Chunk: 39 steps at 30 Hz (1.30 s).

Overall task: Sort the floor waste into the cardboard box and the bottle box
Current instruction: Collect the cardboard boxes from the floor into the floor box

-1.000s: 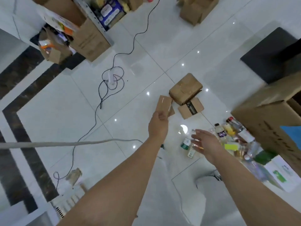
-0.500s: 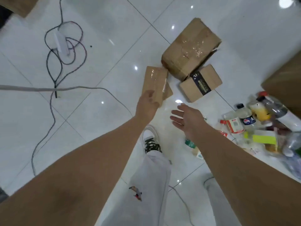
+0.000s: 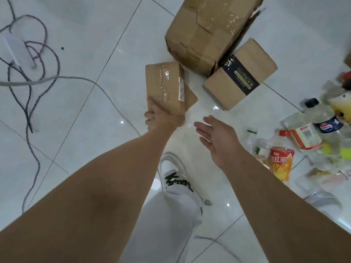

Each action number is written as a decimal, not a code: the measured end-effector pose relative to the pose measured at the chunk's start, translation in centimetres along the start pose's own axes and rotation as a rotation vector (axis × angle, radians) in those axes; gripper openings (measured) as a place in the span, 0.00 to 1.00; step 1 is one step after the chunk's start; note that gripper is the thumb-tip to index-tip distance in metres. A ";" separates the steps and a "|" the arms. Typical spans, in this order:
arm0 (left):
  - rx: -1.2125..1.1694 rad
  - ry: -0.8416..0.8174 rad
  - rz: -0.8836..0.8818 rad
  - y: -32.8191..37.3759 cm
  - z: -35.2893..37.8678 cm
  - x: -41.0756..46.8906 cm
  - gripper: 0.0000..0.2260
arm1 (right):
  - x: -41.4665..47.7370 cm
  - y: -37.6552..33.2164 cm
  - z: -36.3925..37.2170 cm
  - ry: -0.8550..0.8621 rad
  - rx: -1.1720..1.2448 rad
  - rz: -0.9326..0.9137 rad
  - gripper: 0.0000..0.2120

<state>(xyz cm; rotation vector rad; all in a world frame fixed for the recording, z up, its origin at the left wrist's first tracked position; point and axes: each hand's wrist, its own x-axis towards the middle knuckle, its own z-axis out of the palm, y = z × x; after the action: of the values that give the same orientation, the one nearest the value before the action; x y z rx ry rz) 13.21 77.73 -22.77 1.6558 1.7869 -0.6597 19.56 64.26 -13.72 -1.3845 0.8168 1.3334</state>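
I'm watching left hand (image 3: pixel 163 118) gripping the small box (image 3: pixel 164 86) by its near edge, right hand (image 3: pixel 218 138) hanging alongside, fingers straight.

I stand on a floor (image 3: pixel 79 141) of large, glossy white tiles, split by thin dark grout lines (image 3: pixel 100 74) that run slantwise across my view. The glaze throws back small bright spots of reflected light (image 3: pixel 122 122), and a cool, even light lies over the tiles. Toward the floor's left edge a dark cable (image 3: pixel 28 114) lies in loose, tangled loops around a white power strip (image 3: pixel 16 50). A thicker grey cable (image 3: pixel 19 82) comes in from the left edge and crosses those loops. Another thin cord (image 3: pixel 214 241) lies near the bottom edge.
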 end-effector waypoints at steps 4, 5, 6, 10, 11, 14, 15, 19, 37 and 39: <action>-0.165 -0.101 -0.046 -0.4 -3.1 -5.9 0.58 | -4.3 -0.8 -0.5 0.077 -0.055 0.026 0.10; -0.191 -0.134 -0.043 -0.6 -4.4 -8.1 0.57 | -5.9 -1.2 -0.5 0.112 -0.096 0.009 0.07; -0.212 -0.166 -0.034 -0.7 -5.6 -10.5 0.57 | -8.0 -1.9 -0.5 0.140 -0.167 -0.023 0.08; -0.322 -0.289 0.106 0.4 -11.1 -22.1 0.57 | -19.2 -6.4 -0.8 0.176 -0.447 -0.149 0.29; -0.356 -0.320 0.144 1.2 -12.8 -25.4 0.57 | -22.8 -8.0 -1.2 0.180 -0.486 -0.176 0.31; -0.445 -0.411 0.238 4.4 -18.0 -35.4 0.56 | -33.9 -12.8 -3.3 0.164 -0.510 -0.290 0.42; -0.448 -0.423 0.283 5.7 -19.5 -38.6 0.56 | -37.5 -14.2 -4.3 0.157 -0.512 -0.329 0.45; -0.408 -0.435 0.511 12.0 -25.7 -52.0 0.59 | -50.3 -19.0 -10.0 0.205 -0.506 -0.577 0.35; -0.680 -0.622 0.656 25.9 -25.5 -84.6 0.42 | -75.7 -22.9 -34.4 0.324 -0.525 -0.964 0.28; -0.678 -0.665 0.697 26.2 -24.8 -85.6 0.35 | -75.9 -22.8 -37.0 0.237 -0.198 -0.895 0.22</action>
<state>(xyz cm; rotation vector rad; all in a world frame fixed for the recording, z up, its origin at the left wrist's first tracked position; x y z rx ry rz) 39.74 38.72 57.30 1.2390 0.7435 -0.1920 39.60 22.52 60.49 -1.7833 0.1359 0.5619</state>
